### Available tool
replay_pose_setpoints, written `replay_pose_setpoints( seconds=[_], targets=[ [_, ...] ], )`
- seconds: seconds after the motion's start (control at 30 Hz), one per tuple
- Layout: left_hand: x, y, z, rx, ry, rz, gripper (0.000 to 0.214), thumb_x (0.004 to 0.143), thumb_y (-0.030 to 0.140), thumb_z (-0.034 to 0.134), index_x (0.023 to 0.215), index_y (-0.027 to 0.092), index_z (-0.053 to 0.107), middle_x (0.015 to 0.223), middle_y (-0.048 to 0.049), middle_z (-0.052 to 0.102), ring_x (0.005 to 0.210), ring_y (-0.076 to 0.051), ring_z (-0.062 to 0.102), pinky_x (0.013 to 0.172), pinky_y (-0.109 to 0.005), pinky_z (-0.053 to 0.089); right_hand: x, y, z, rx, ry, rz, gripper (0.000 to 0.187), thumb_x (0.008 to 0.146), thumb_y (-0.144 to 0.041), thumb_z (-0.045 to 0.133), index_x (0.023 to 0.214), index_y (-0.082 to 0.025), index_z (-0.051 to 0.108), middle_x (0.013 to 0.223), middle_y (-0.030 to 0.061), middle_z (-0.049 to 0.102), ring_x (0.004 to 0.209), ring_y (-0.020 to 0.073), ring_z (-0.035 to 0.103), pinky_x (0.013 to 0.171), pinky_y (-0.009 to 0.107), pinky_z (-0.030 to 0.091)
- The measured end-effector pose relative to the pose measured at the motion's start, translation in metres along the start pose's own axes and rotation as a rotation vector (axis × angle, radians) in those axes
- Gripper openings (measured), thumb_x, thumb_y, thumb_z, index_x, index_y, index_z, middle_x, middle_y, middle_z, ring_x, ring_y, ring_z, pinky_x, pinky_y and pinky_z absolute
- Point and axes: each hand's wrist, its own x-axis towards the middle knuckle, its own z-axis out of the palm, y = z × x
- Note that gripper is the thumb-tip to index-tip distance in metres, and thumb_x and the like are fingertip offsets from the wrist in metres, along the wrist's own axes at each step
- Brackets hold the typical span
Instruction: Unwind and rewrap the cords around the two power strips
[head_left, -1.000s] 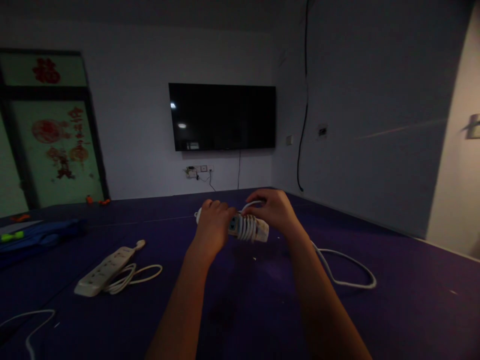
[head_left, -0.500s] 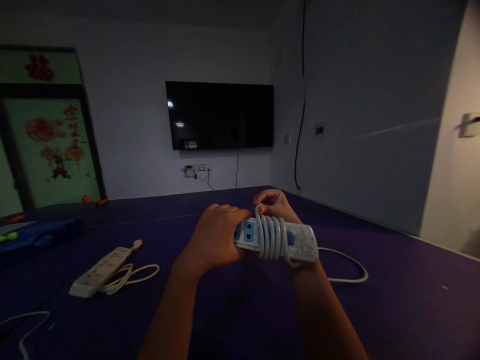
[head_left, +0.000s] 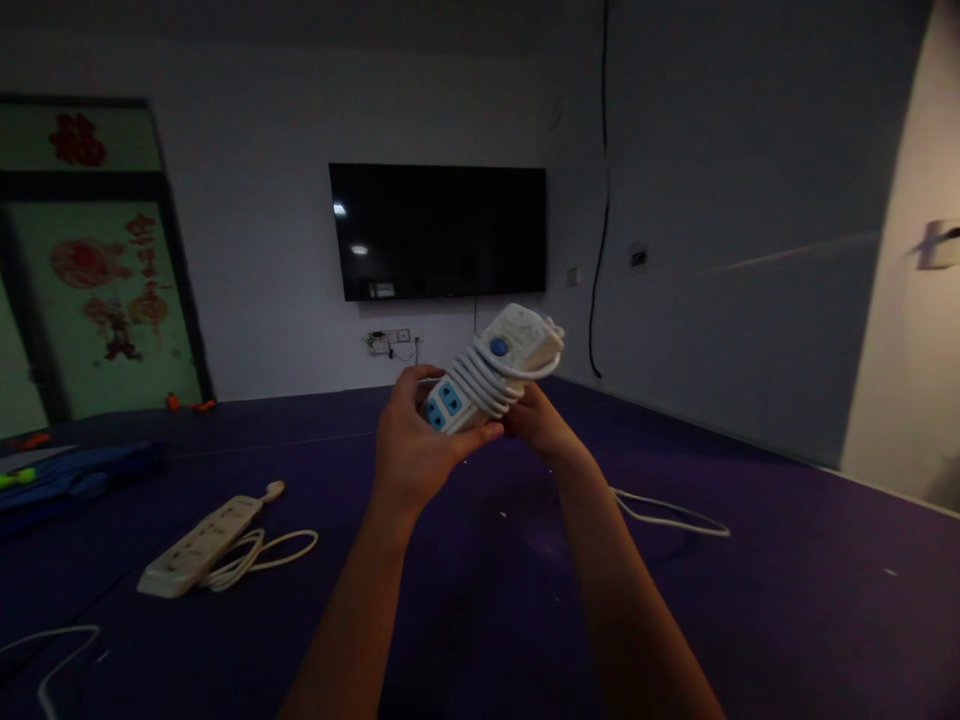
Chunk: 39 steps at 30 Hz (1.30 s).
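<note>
My left hand (head_left: 416,440) grips the socket end of a white power strip (head_left: 523,328) with blue outlets and a blue round button. The strip is held up off the purple surface, its button end tilted up and to the right. Several turns of its white power cord (head_left: 480,380) wrap around the middle. Just below these turns, my right hand (head_left: 546,428) is closed at the cord, its fingertips partly hidden behind the strip. A loose length of white cord lies on the surface beyond my right forearm.
Another white power strip (head_left: 199,548) with its cord lies at the left on the purple surface (head_left: 787,600). Part of a white cable (head_left: 56,665) is at the lower left. Blue fabric (head_left: 90,470) lies farther back. A television (head_left: 442,235) hangs on the far wall.
The strip has been raised and turned, its button end swinging up. My right hand has moved from the strip's far side to below it. The loose cord has shifted slightly.
</note>
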Motion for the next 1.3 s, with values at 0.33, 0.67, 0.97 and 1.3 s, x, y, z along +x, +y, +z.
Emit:
replay_pose_setpoints(
  seconds=[0.33,0.67,0.97,1.3],
  targets=[
    [0.020,-0.026,-0.017,-0.088,0.275,-0.060,0.080,0.044,0.031,0.084,0.115,0.020,0.051,0.079,-0.0015,0.063,0.066,-0.019,0.064,0.058,-0.031,0.053,-0.004,-0.045,0.027,-0.404,-0.041,-0.044,0.033,0.090,-0.029,0.044,0.063,-0.015,0.056,0.048,-0.0027,0.047,0.045,0.0085,0.041,0.049,0.022,0.026],
    [0.022,-0.022,-0.025,-0.050,0.278,-0.032,0.079,0.039,0.036,0.085,0.110,0.016,0.057,0.089,-0.0067,0.066,0.081,-0.024,0.065,0.071,-0.036,0.053,-0.010,-0.060,0.036,-0.695,-0.045,-0.091,0.026,0.091,-0.023,0.042,0.077,-0.015,0.063,0.069,0.0046,0.062,0.060,0.0121,0.051,0.056,0.023,0.027],
    [0.029,-0.069,-0.060,0.394,0.529,-0.058,0.076,0.053,0.045,0.077,0.120,0.018,0.053,0.100,-0.0112,0.065,0.088,-0.028,0.062,0.077,-0.042,0.048,-0.021,-0.072,0.037,-0.620,-0.271,-0.082,0.017,0.085,-0.018,0.051,0.080,-0.018,0.068,0.069,0.0021,0.064,0.061,0.0121,0.053,0.056,0.024,0.030],
    [0.025,-0.062,-0.061,1.026,0.065,0.145,0.065,0.069,0.032,0.067,0.129,0.019,0.047,0.101,-0.0147,0.064,0.096,-0.034,0.057,0.079,-0.043,0.040,-0.014,-0.069,0.047,-0.964,-0.128,-0.225,0.018,0.088,-0.024,0.051,0.086,-0.019,0.068,0.082,0.0074,0.067,0.072,0.0178,0.058,0.059,0.027,0.031]
  ],
)
